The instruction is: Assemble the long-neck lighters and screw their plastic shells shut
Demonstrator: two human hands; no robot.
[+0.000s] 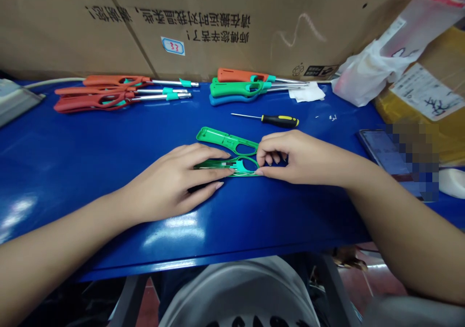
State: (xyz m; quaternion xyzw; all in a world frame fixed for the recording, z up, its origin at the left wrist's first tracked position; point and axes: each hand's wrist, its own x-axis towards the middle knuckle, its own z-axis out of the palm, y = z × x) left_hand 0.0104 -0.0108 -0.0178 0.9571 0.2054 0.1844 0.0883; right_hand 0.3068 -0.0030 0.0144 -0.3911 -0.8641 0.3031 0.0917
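A green long-nosed lighter lies opened in two on the table. Its lower half shell has a turquoise trigger and small inner parts in it. The bare upper half shell lies just beyond, inner side up. My left hand is laid over the lower half's handle, its fingers holding it down and a fingertip near the trigger. My right hand has its fingers curled, with thumb and index at the right end of the lower half, close by the loops. Whether a small part is between these fingertips is hidden.
Behind lie a screwdriver, orange-red lighters at left, and green, blue and orange lighters near a white tissue. A cardboard box closes off the back. A phone and plastic bags stand right.
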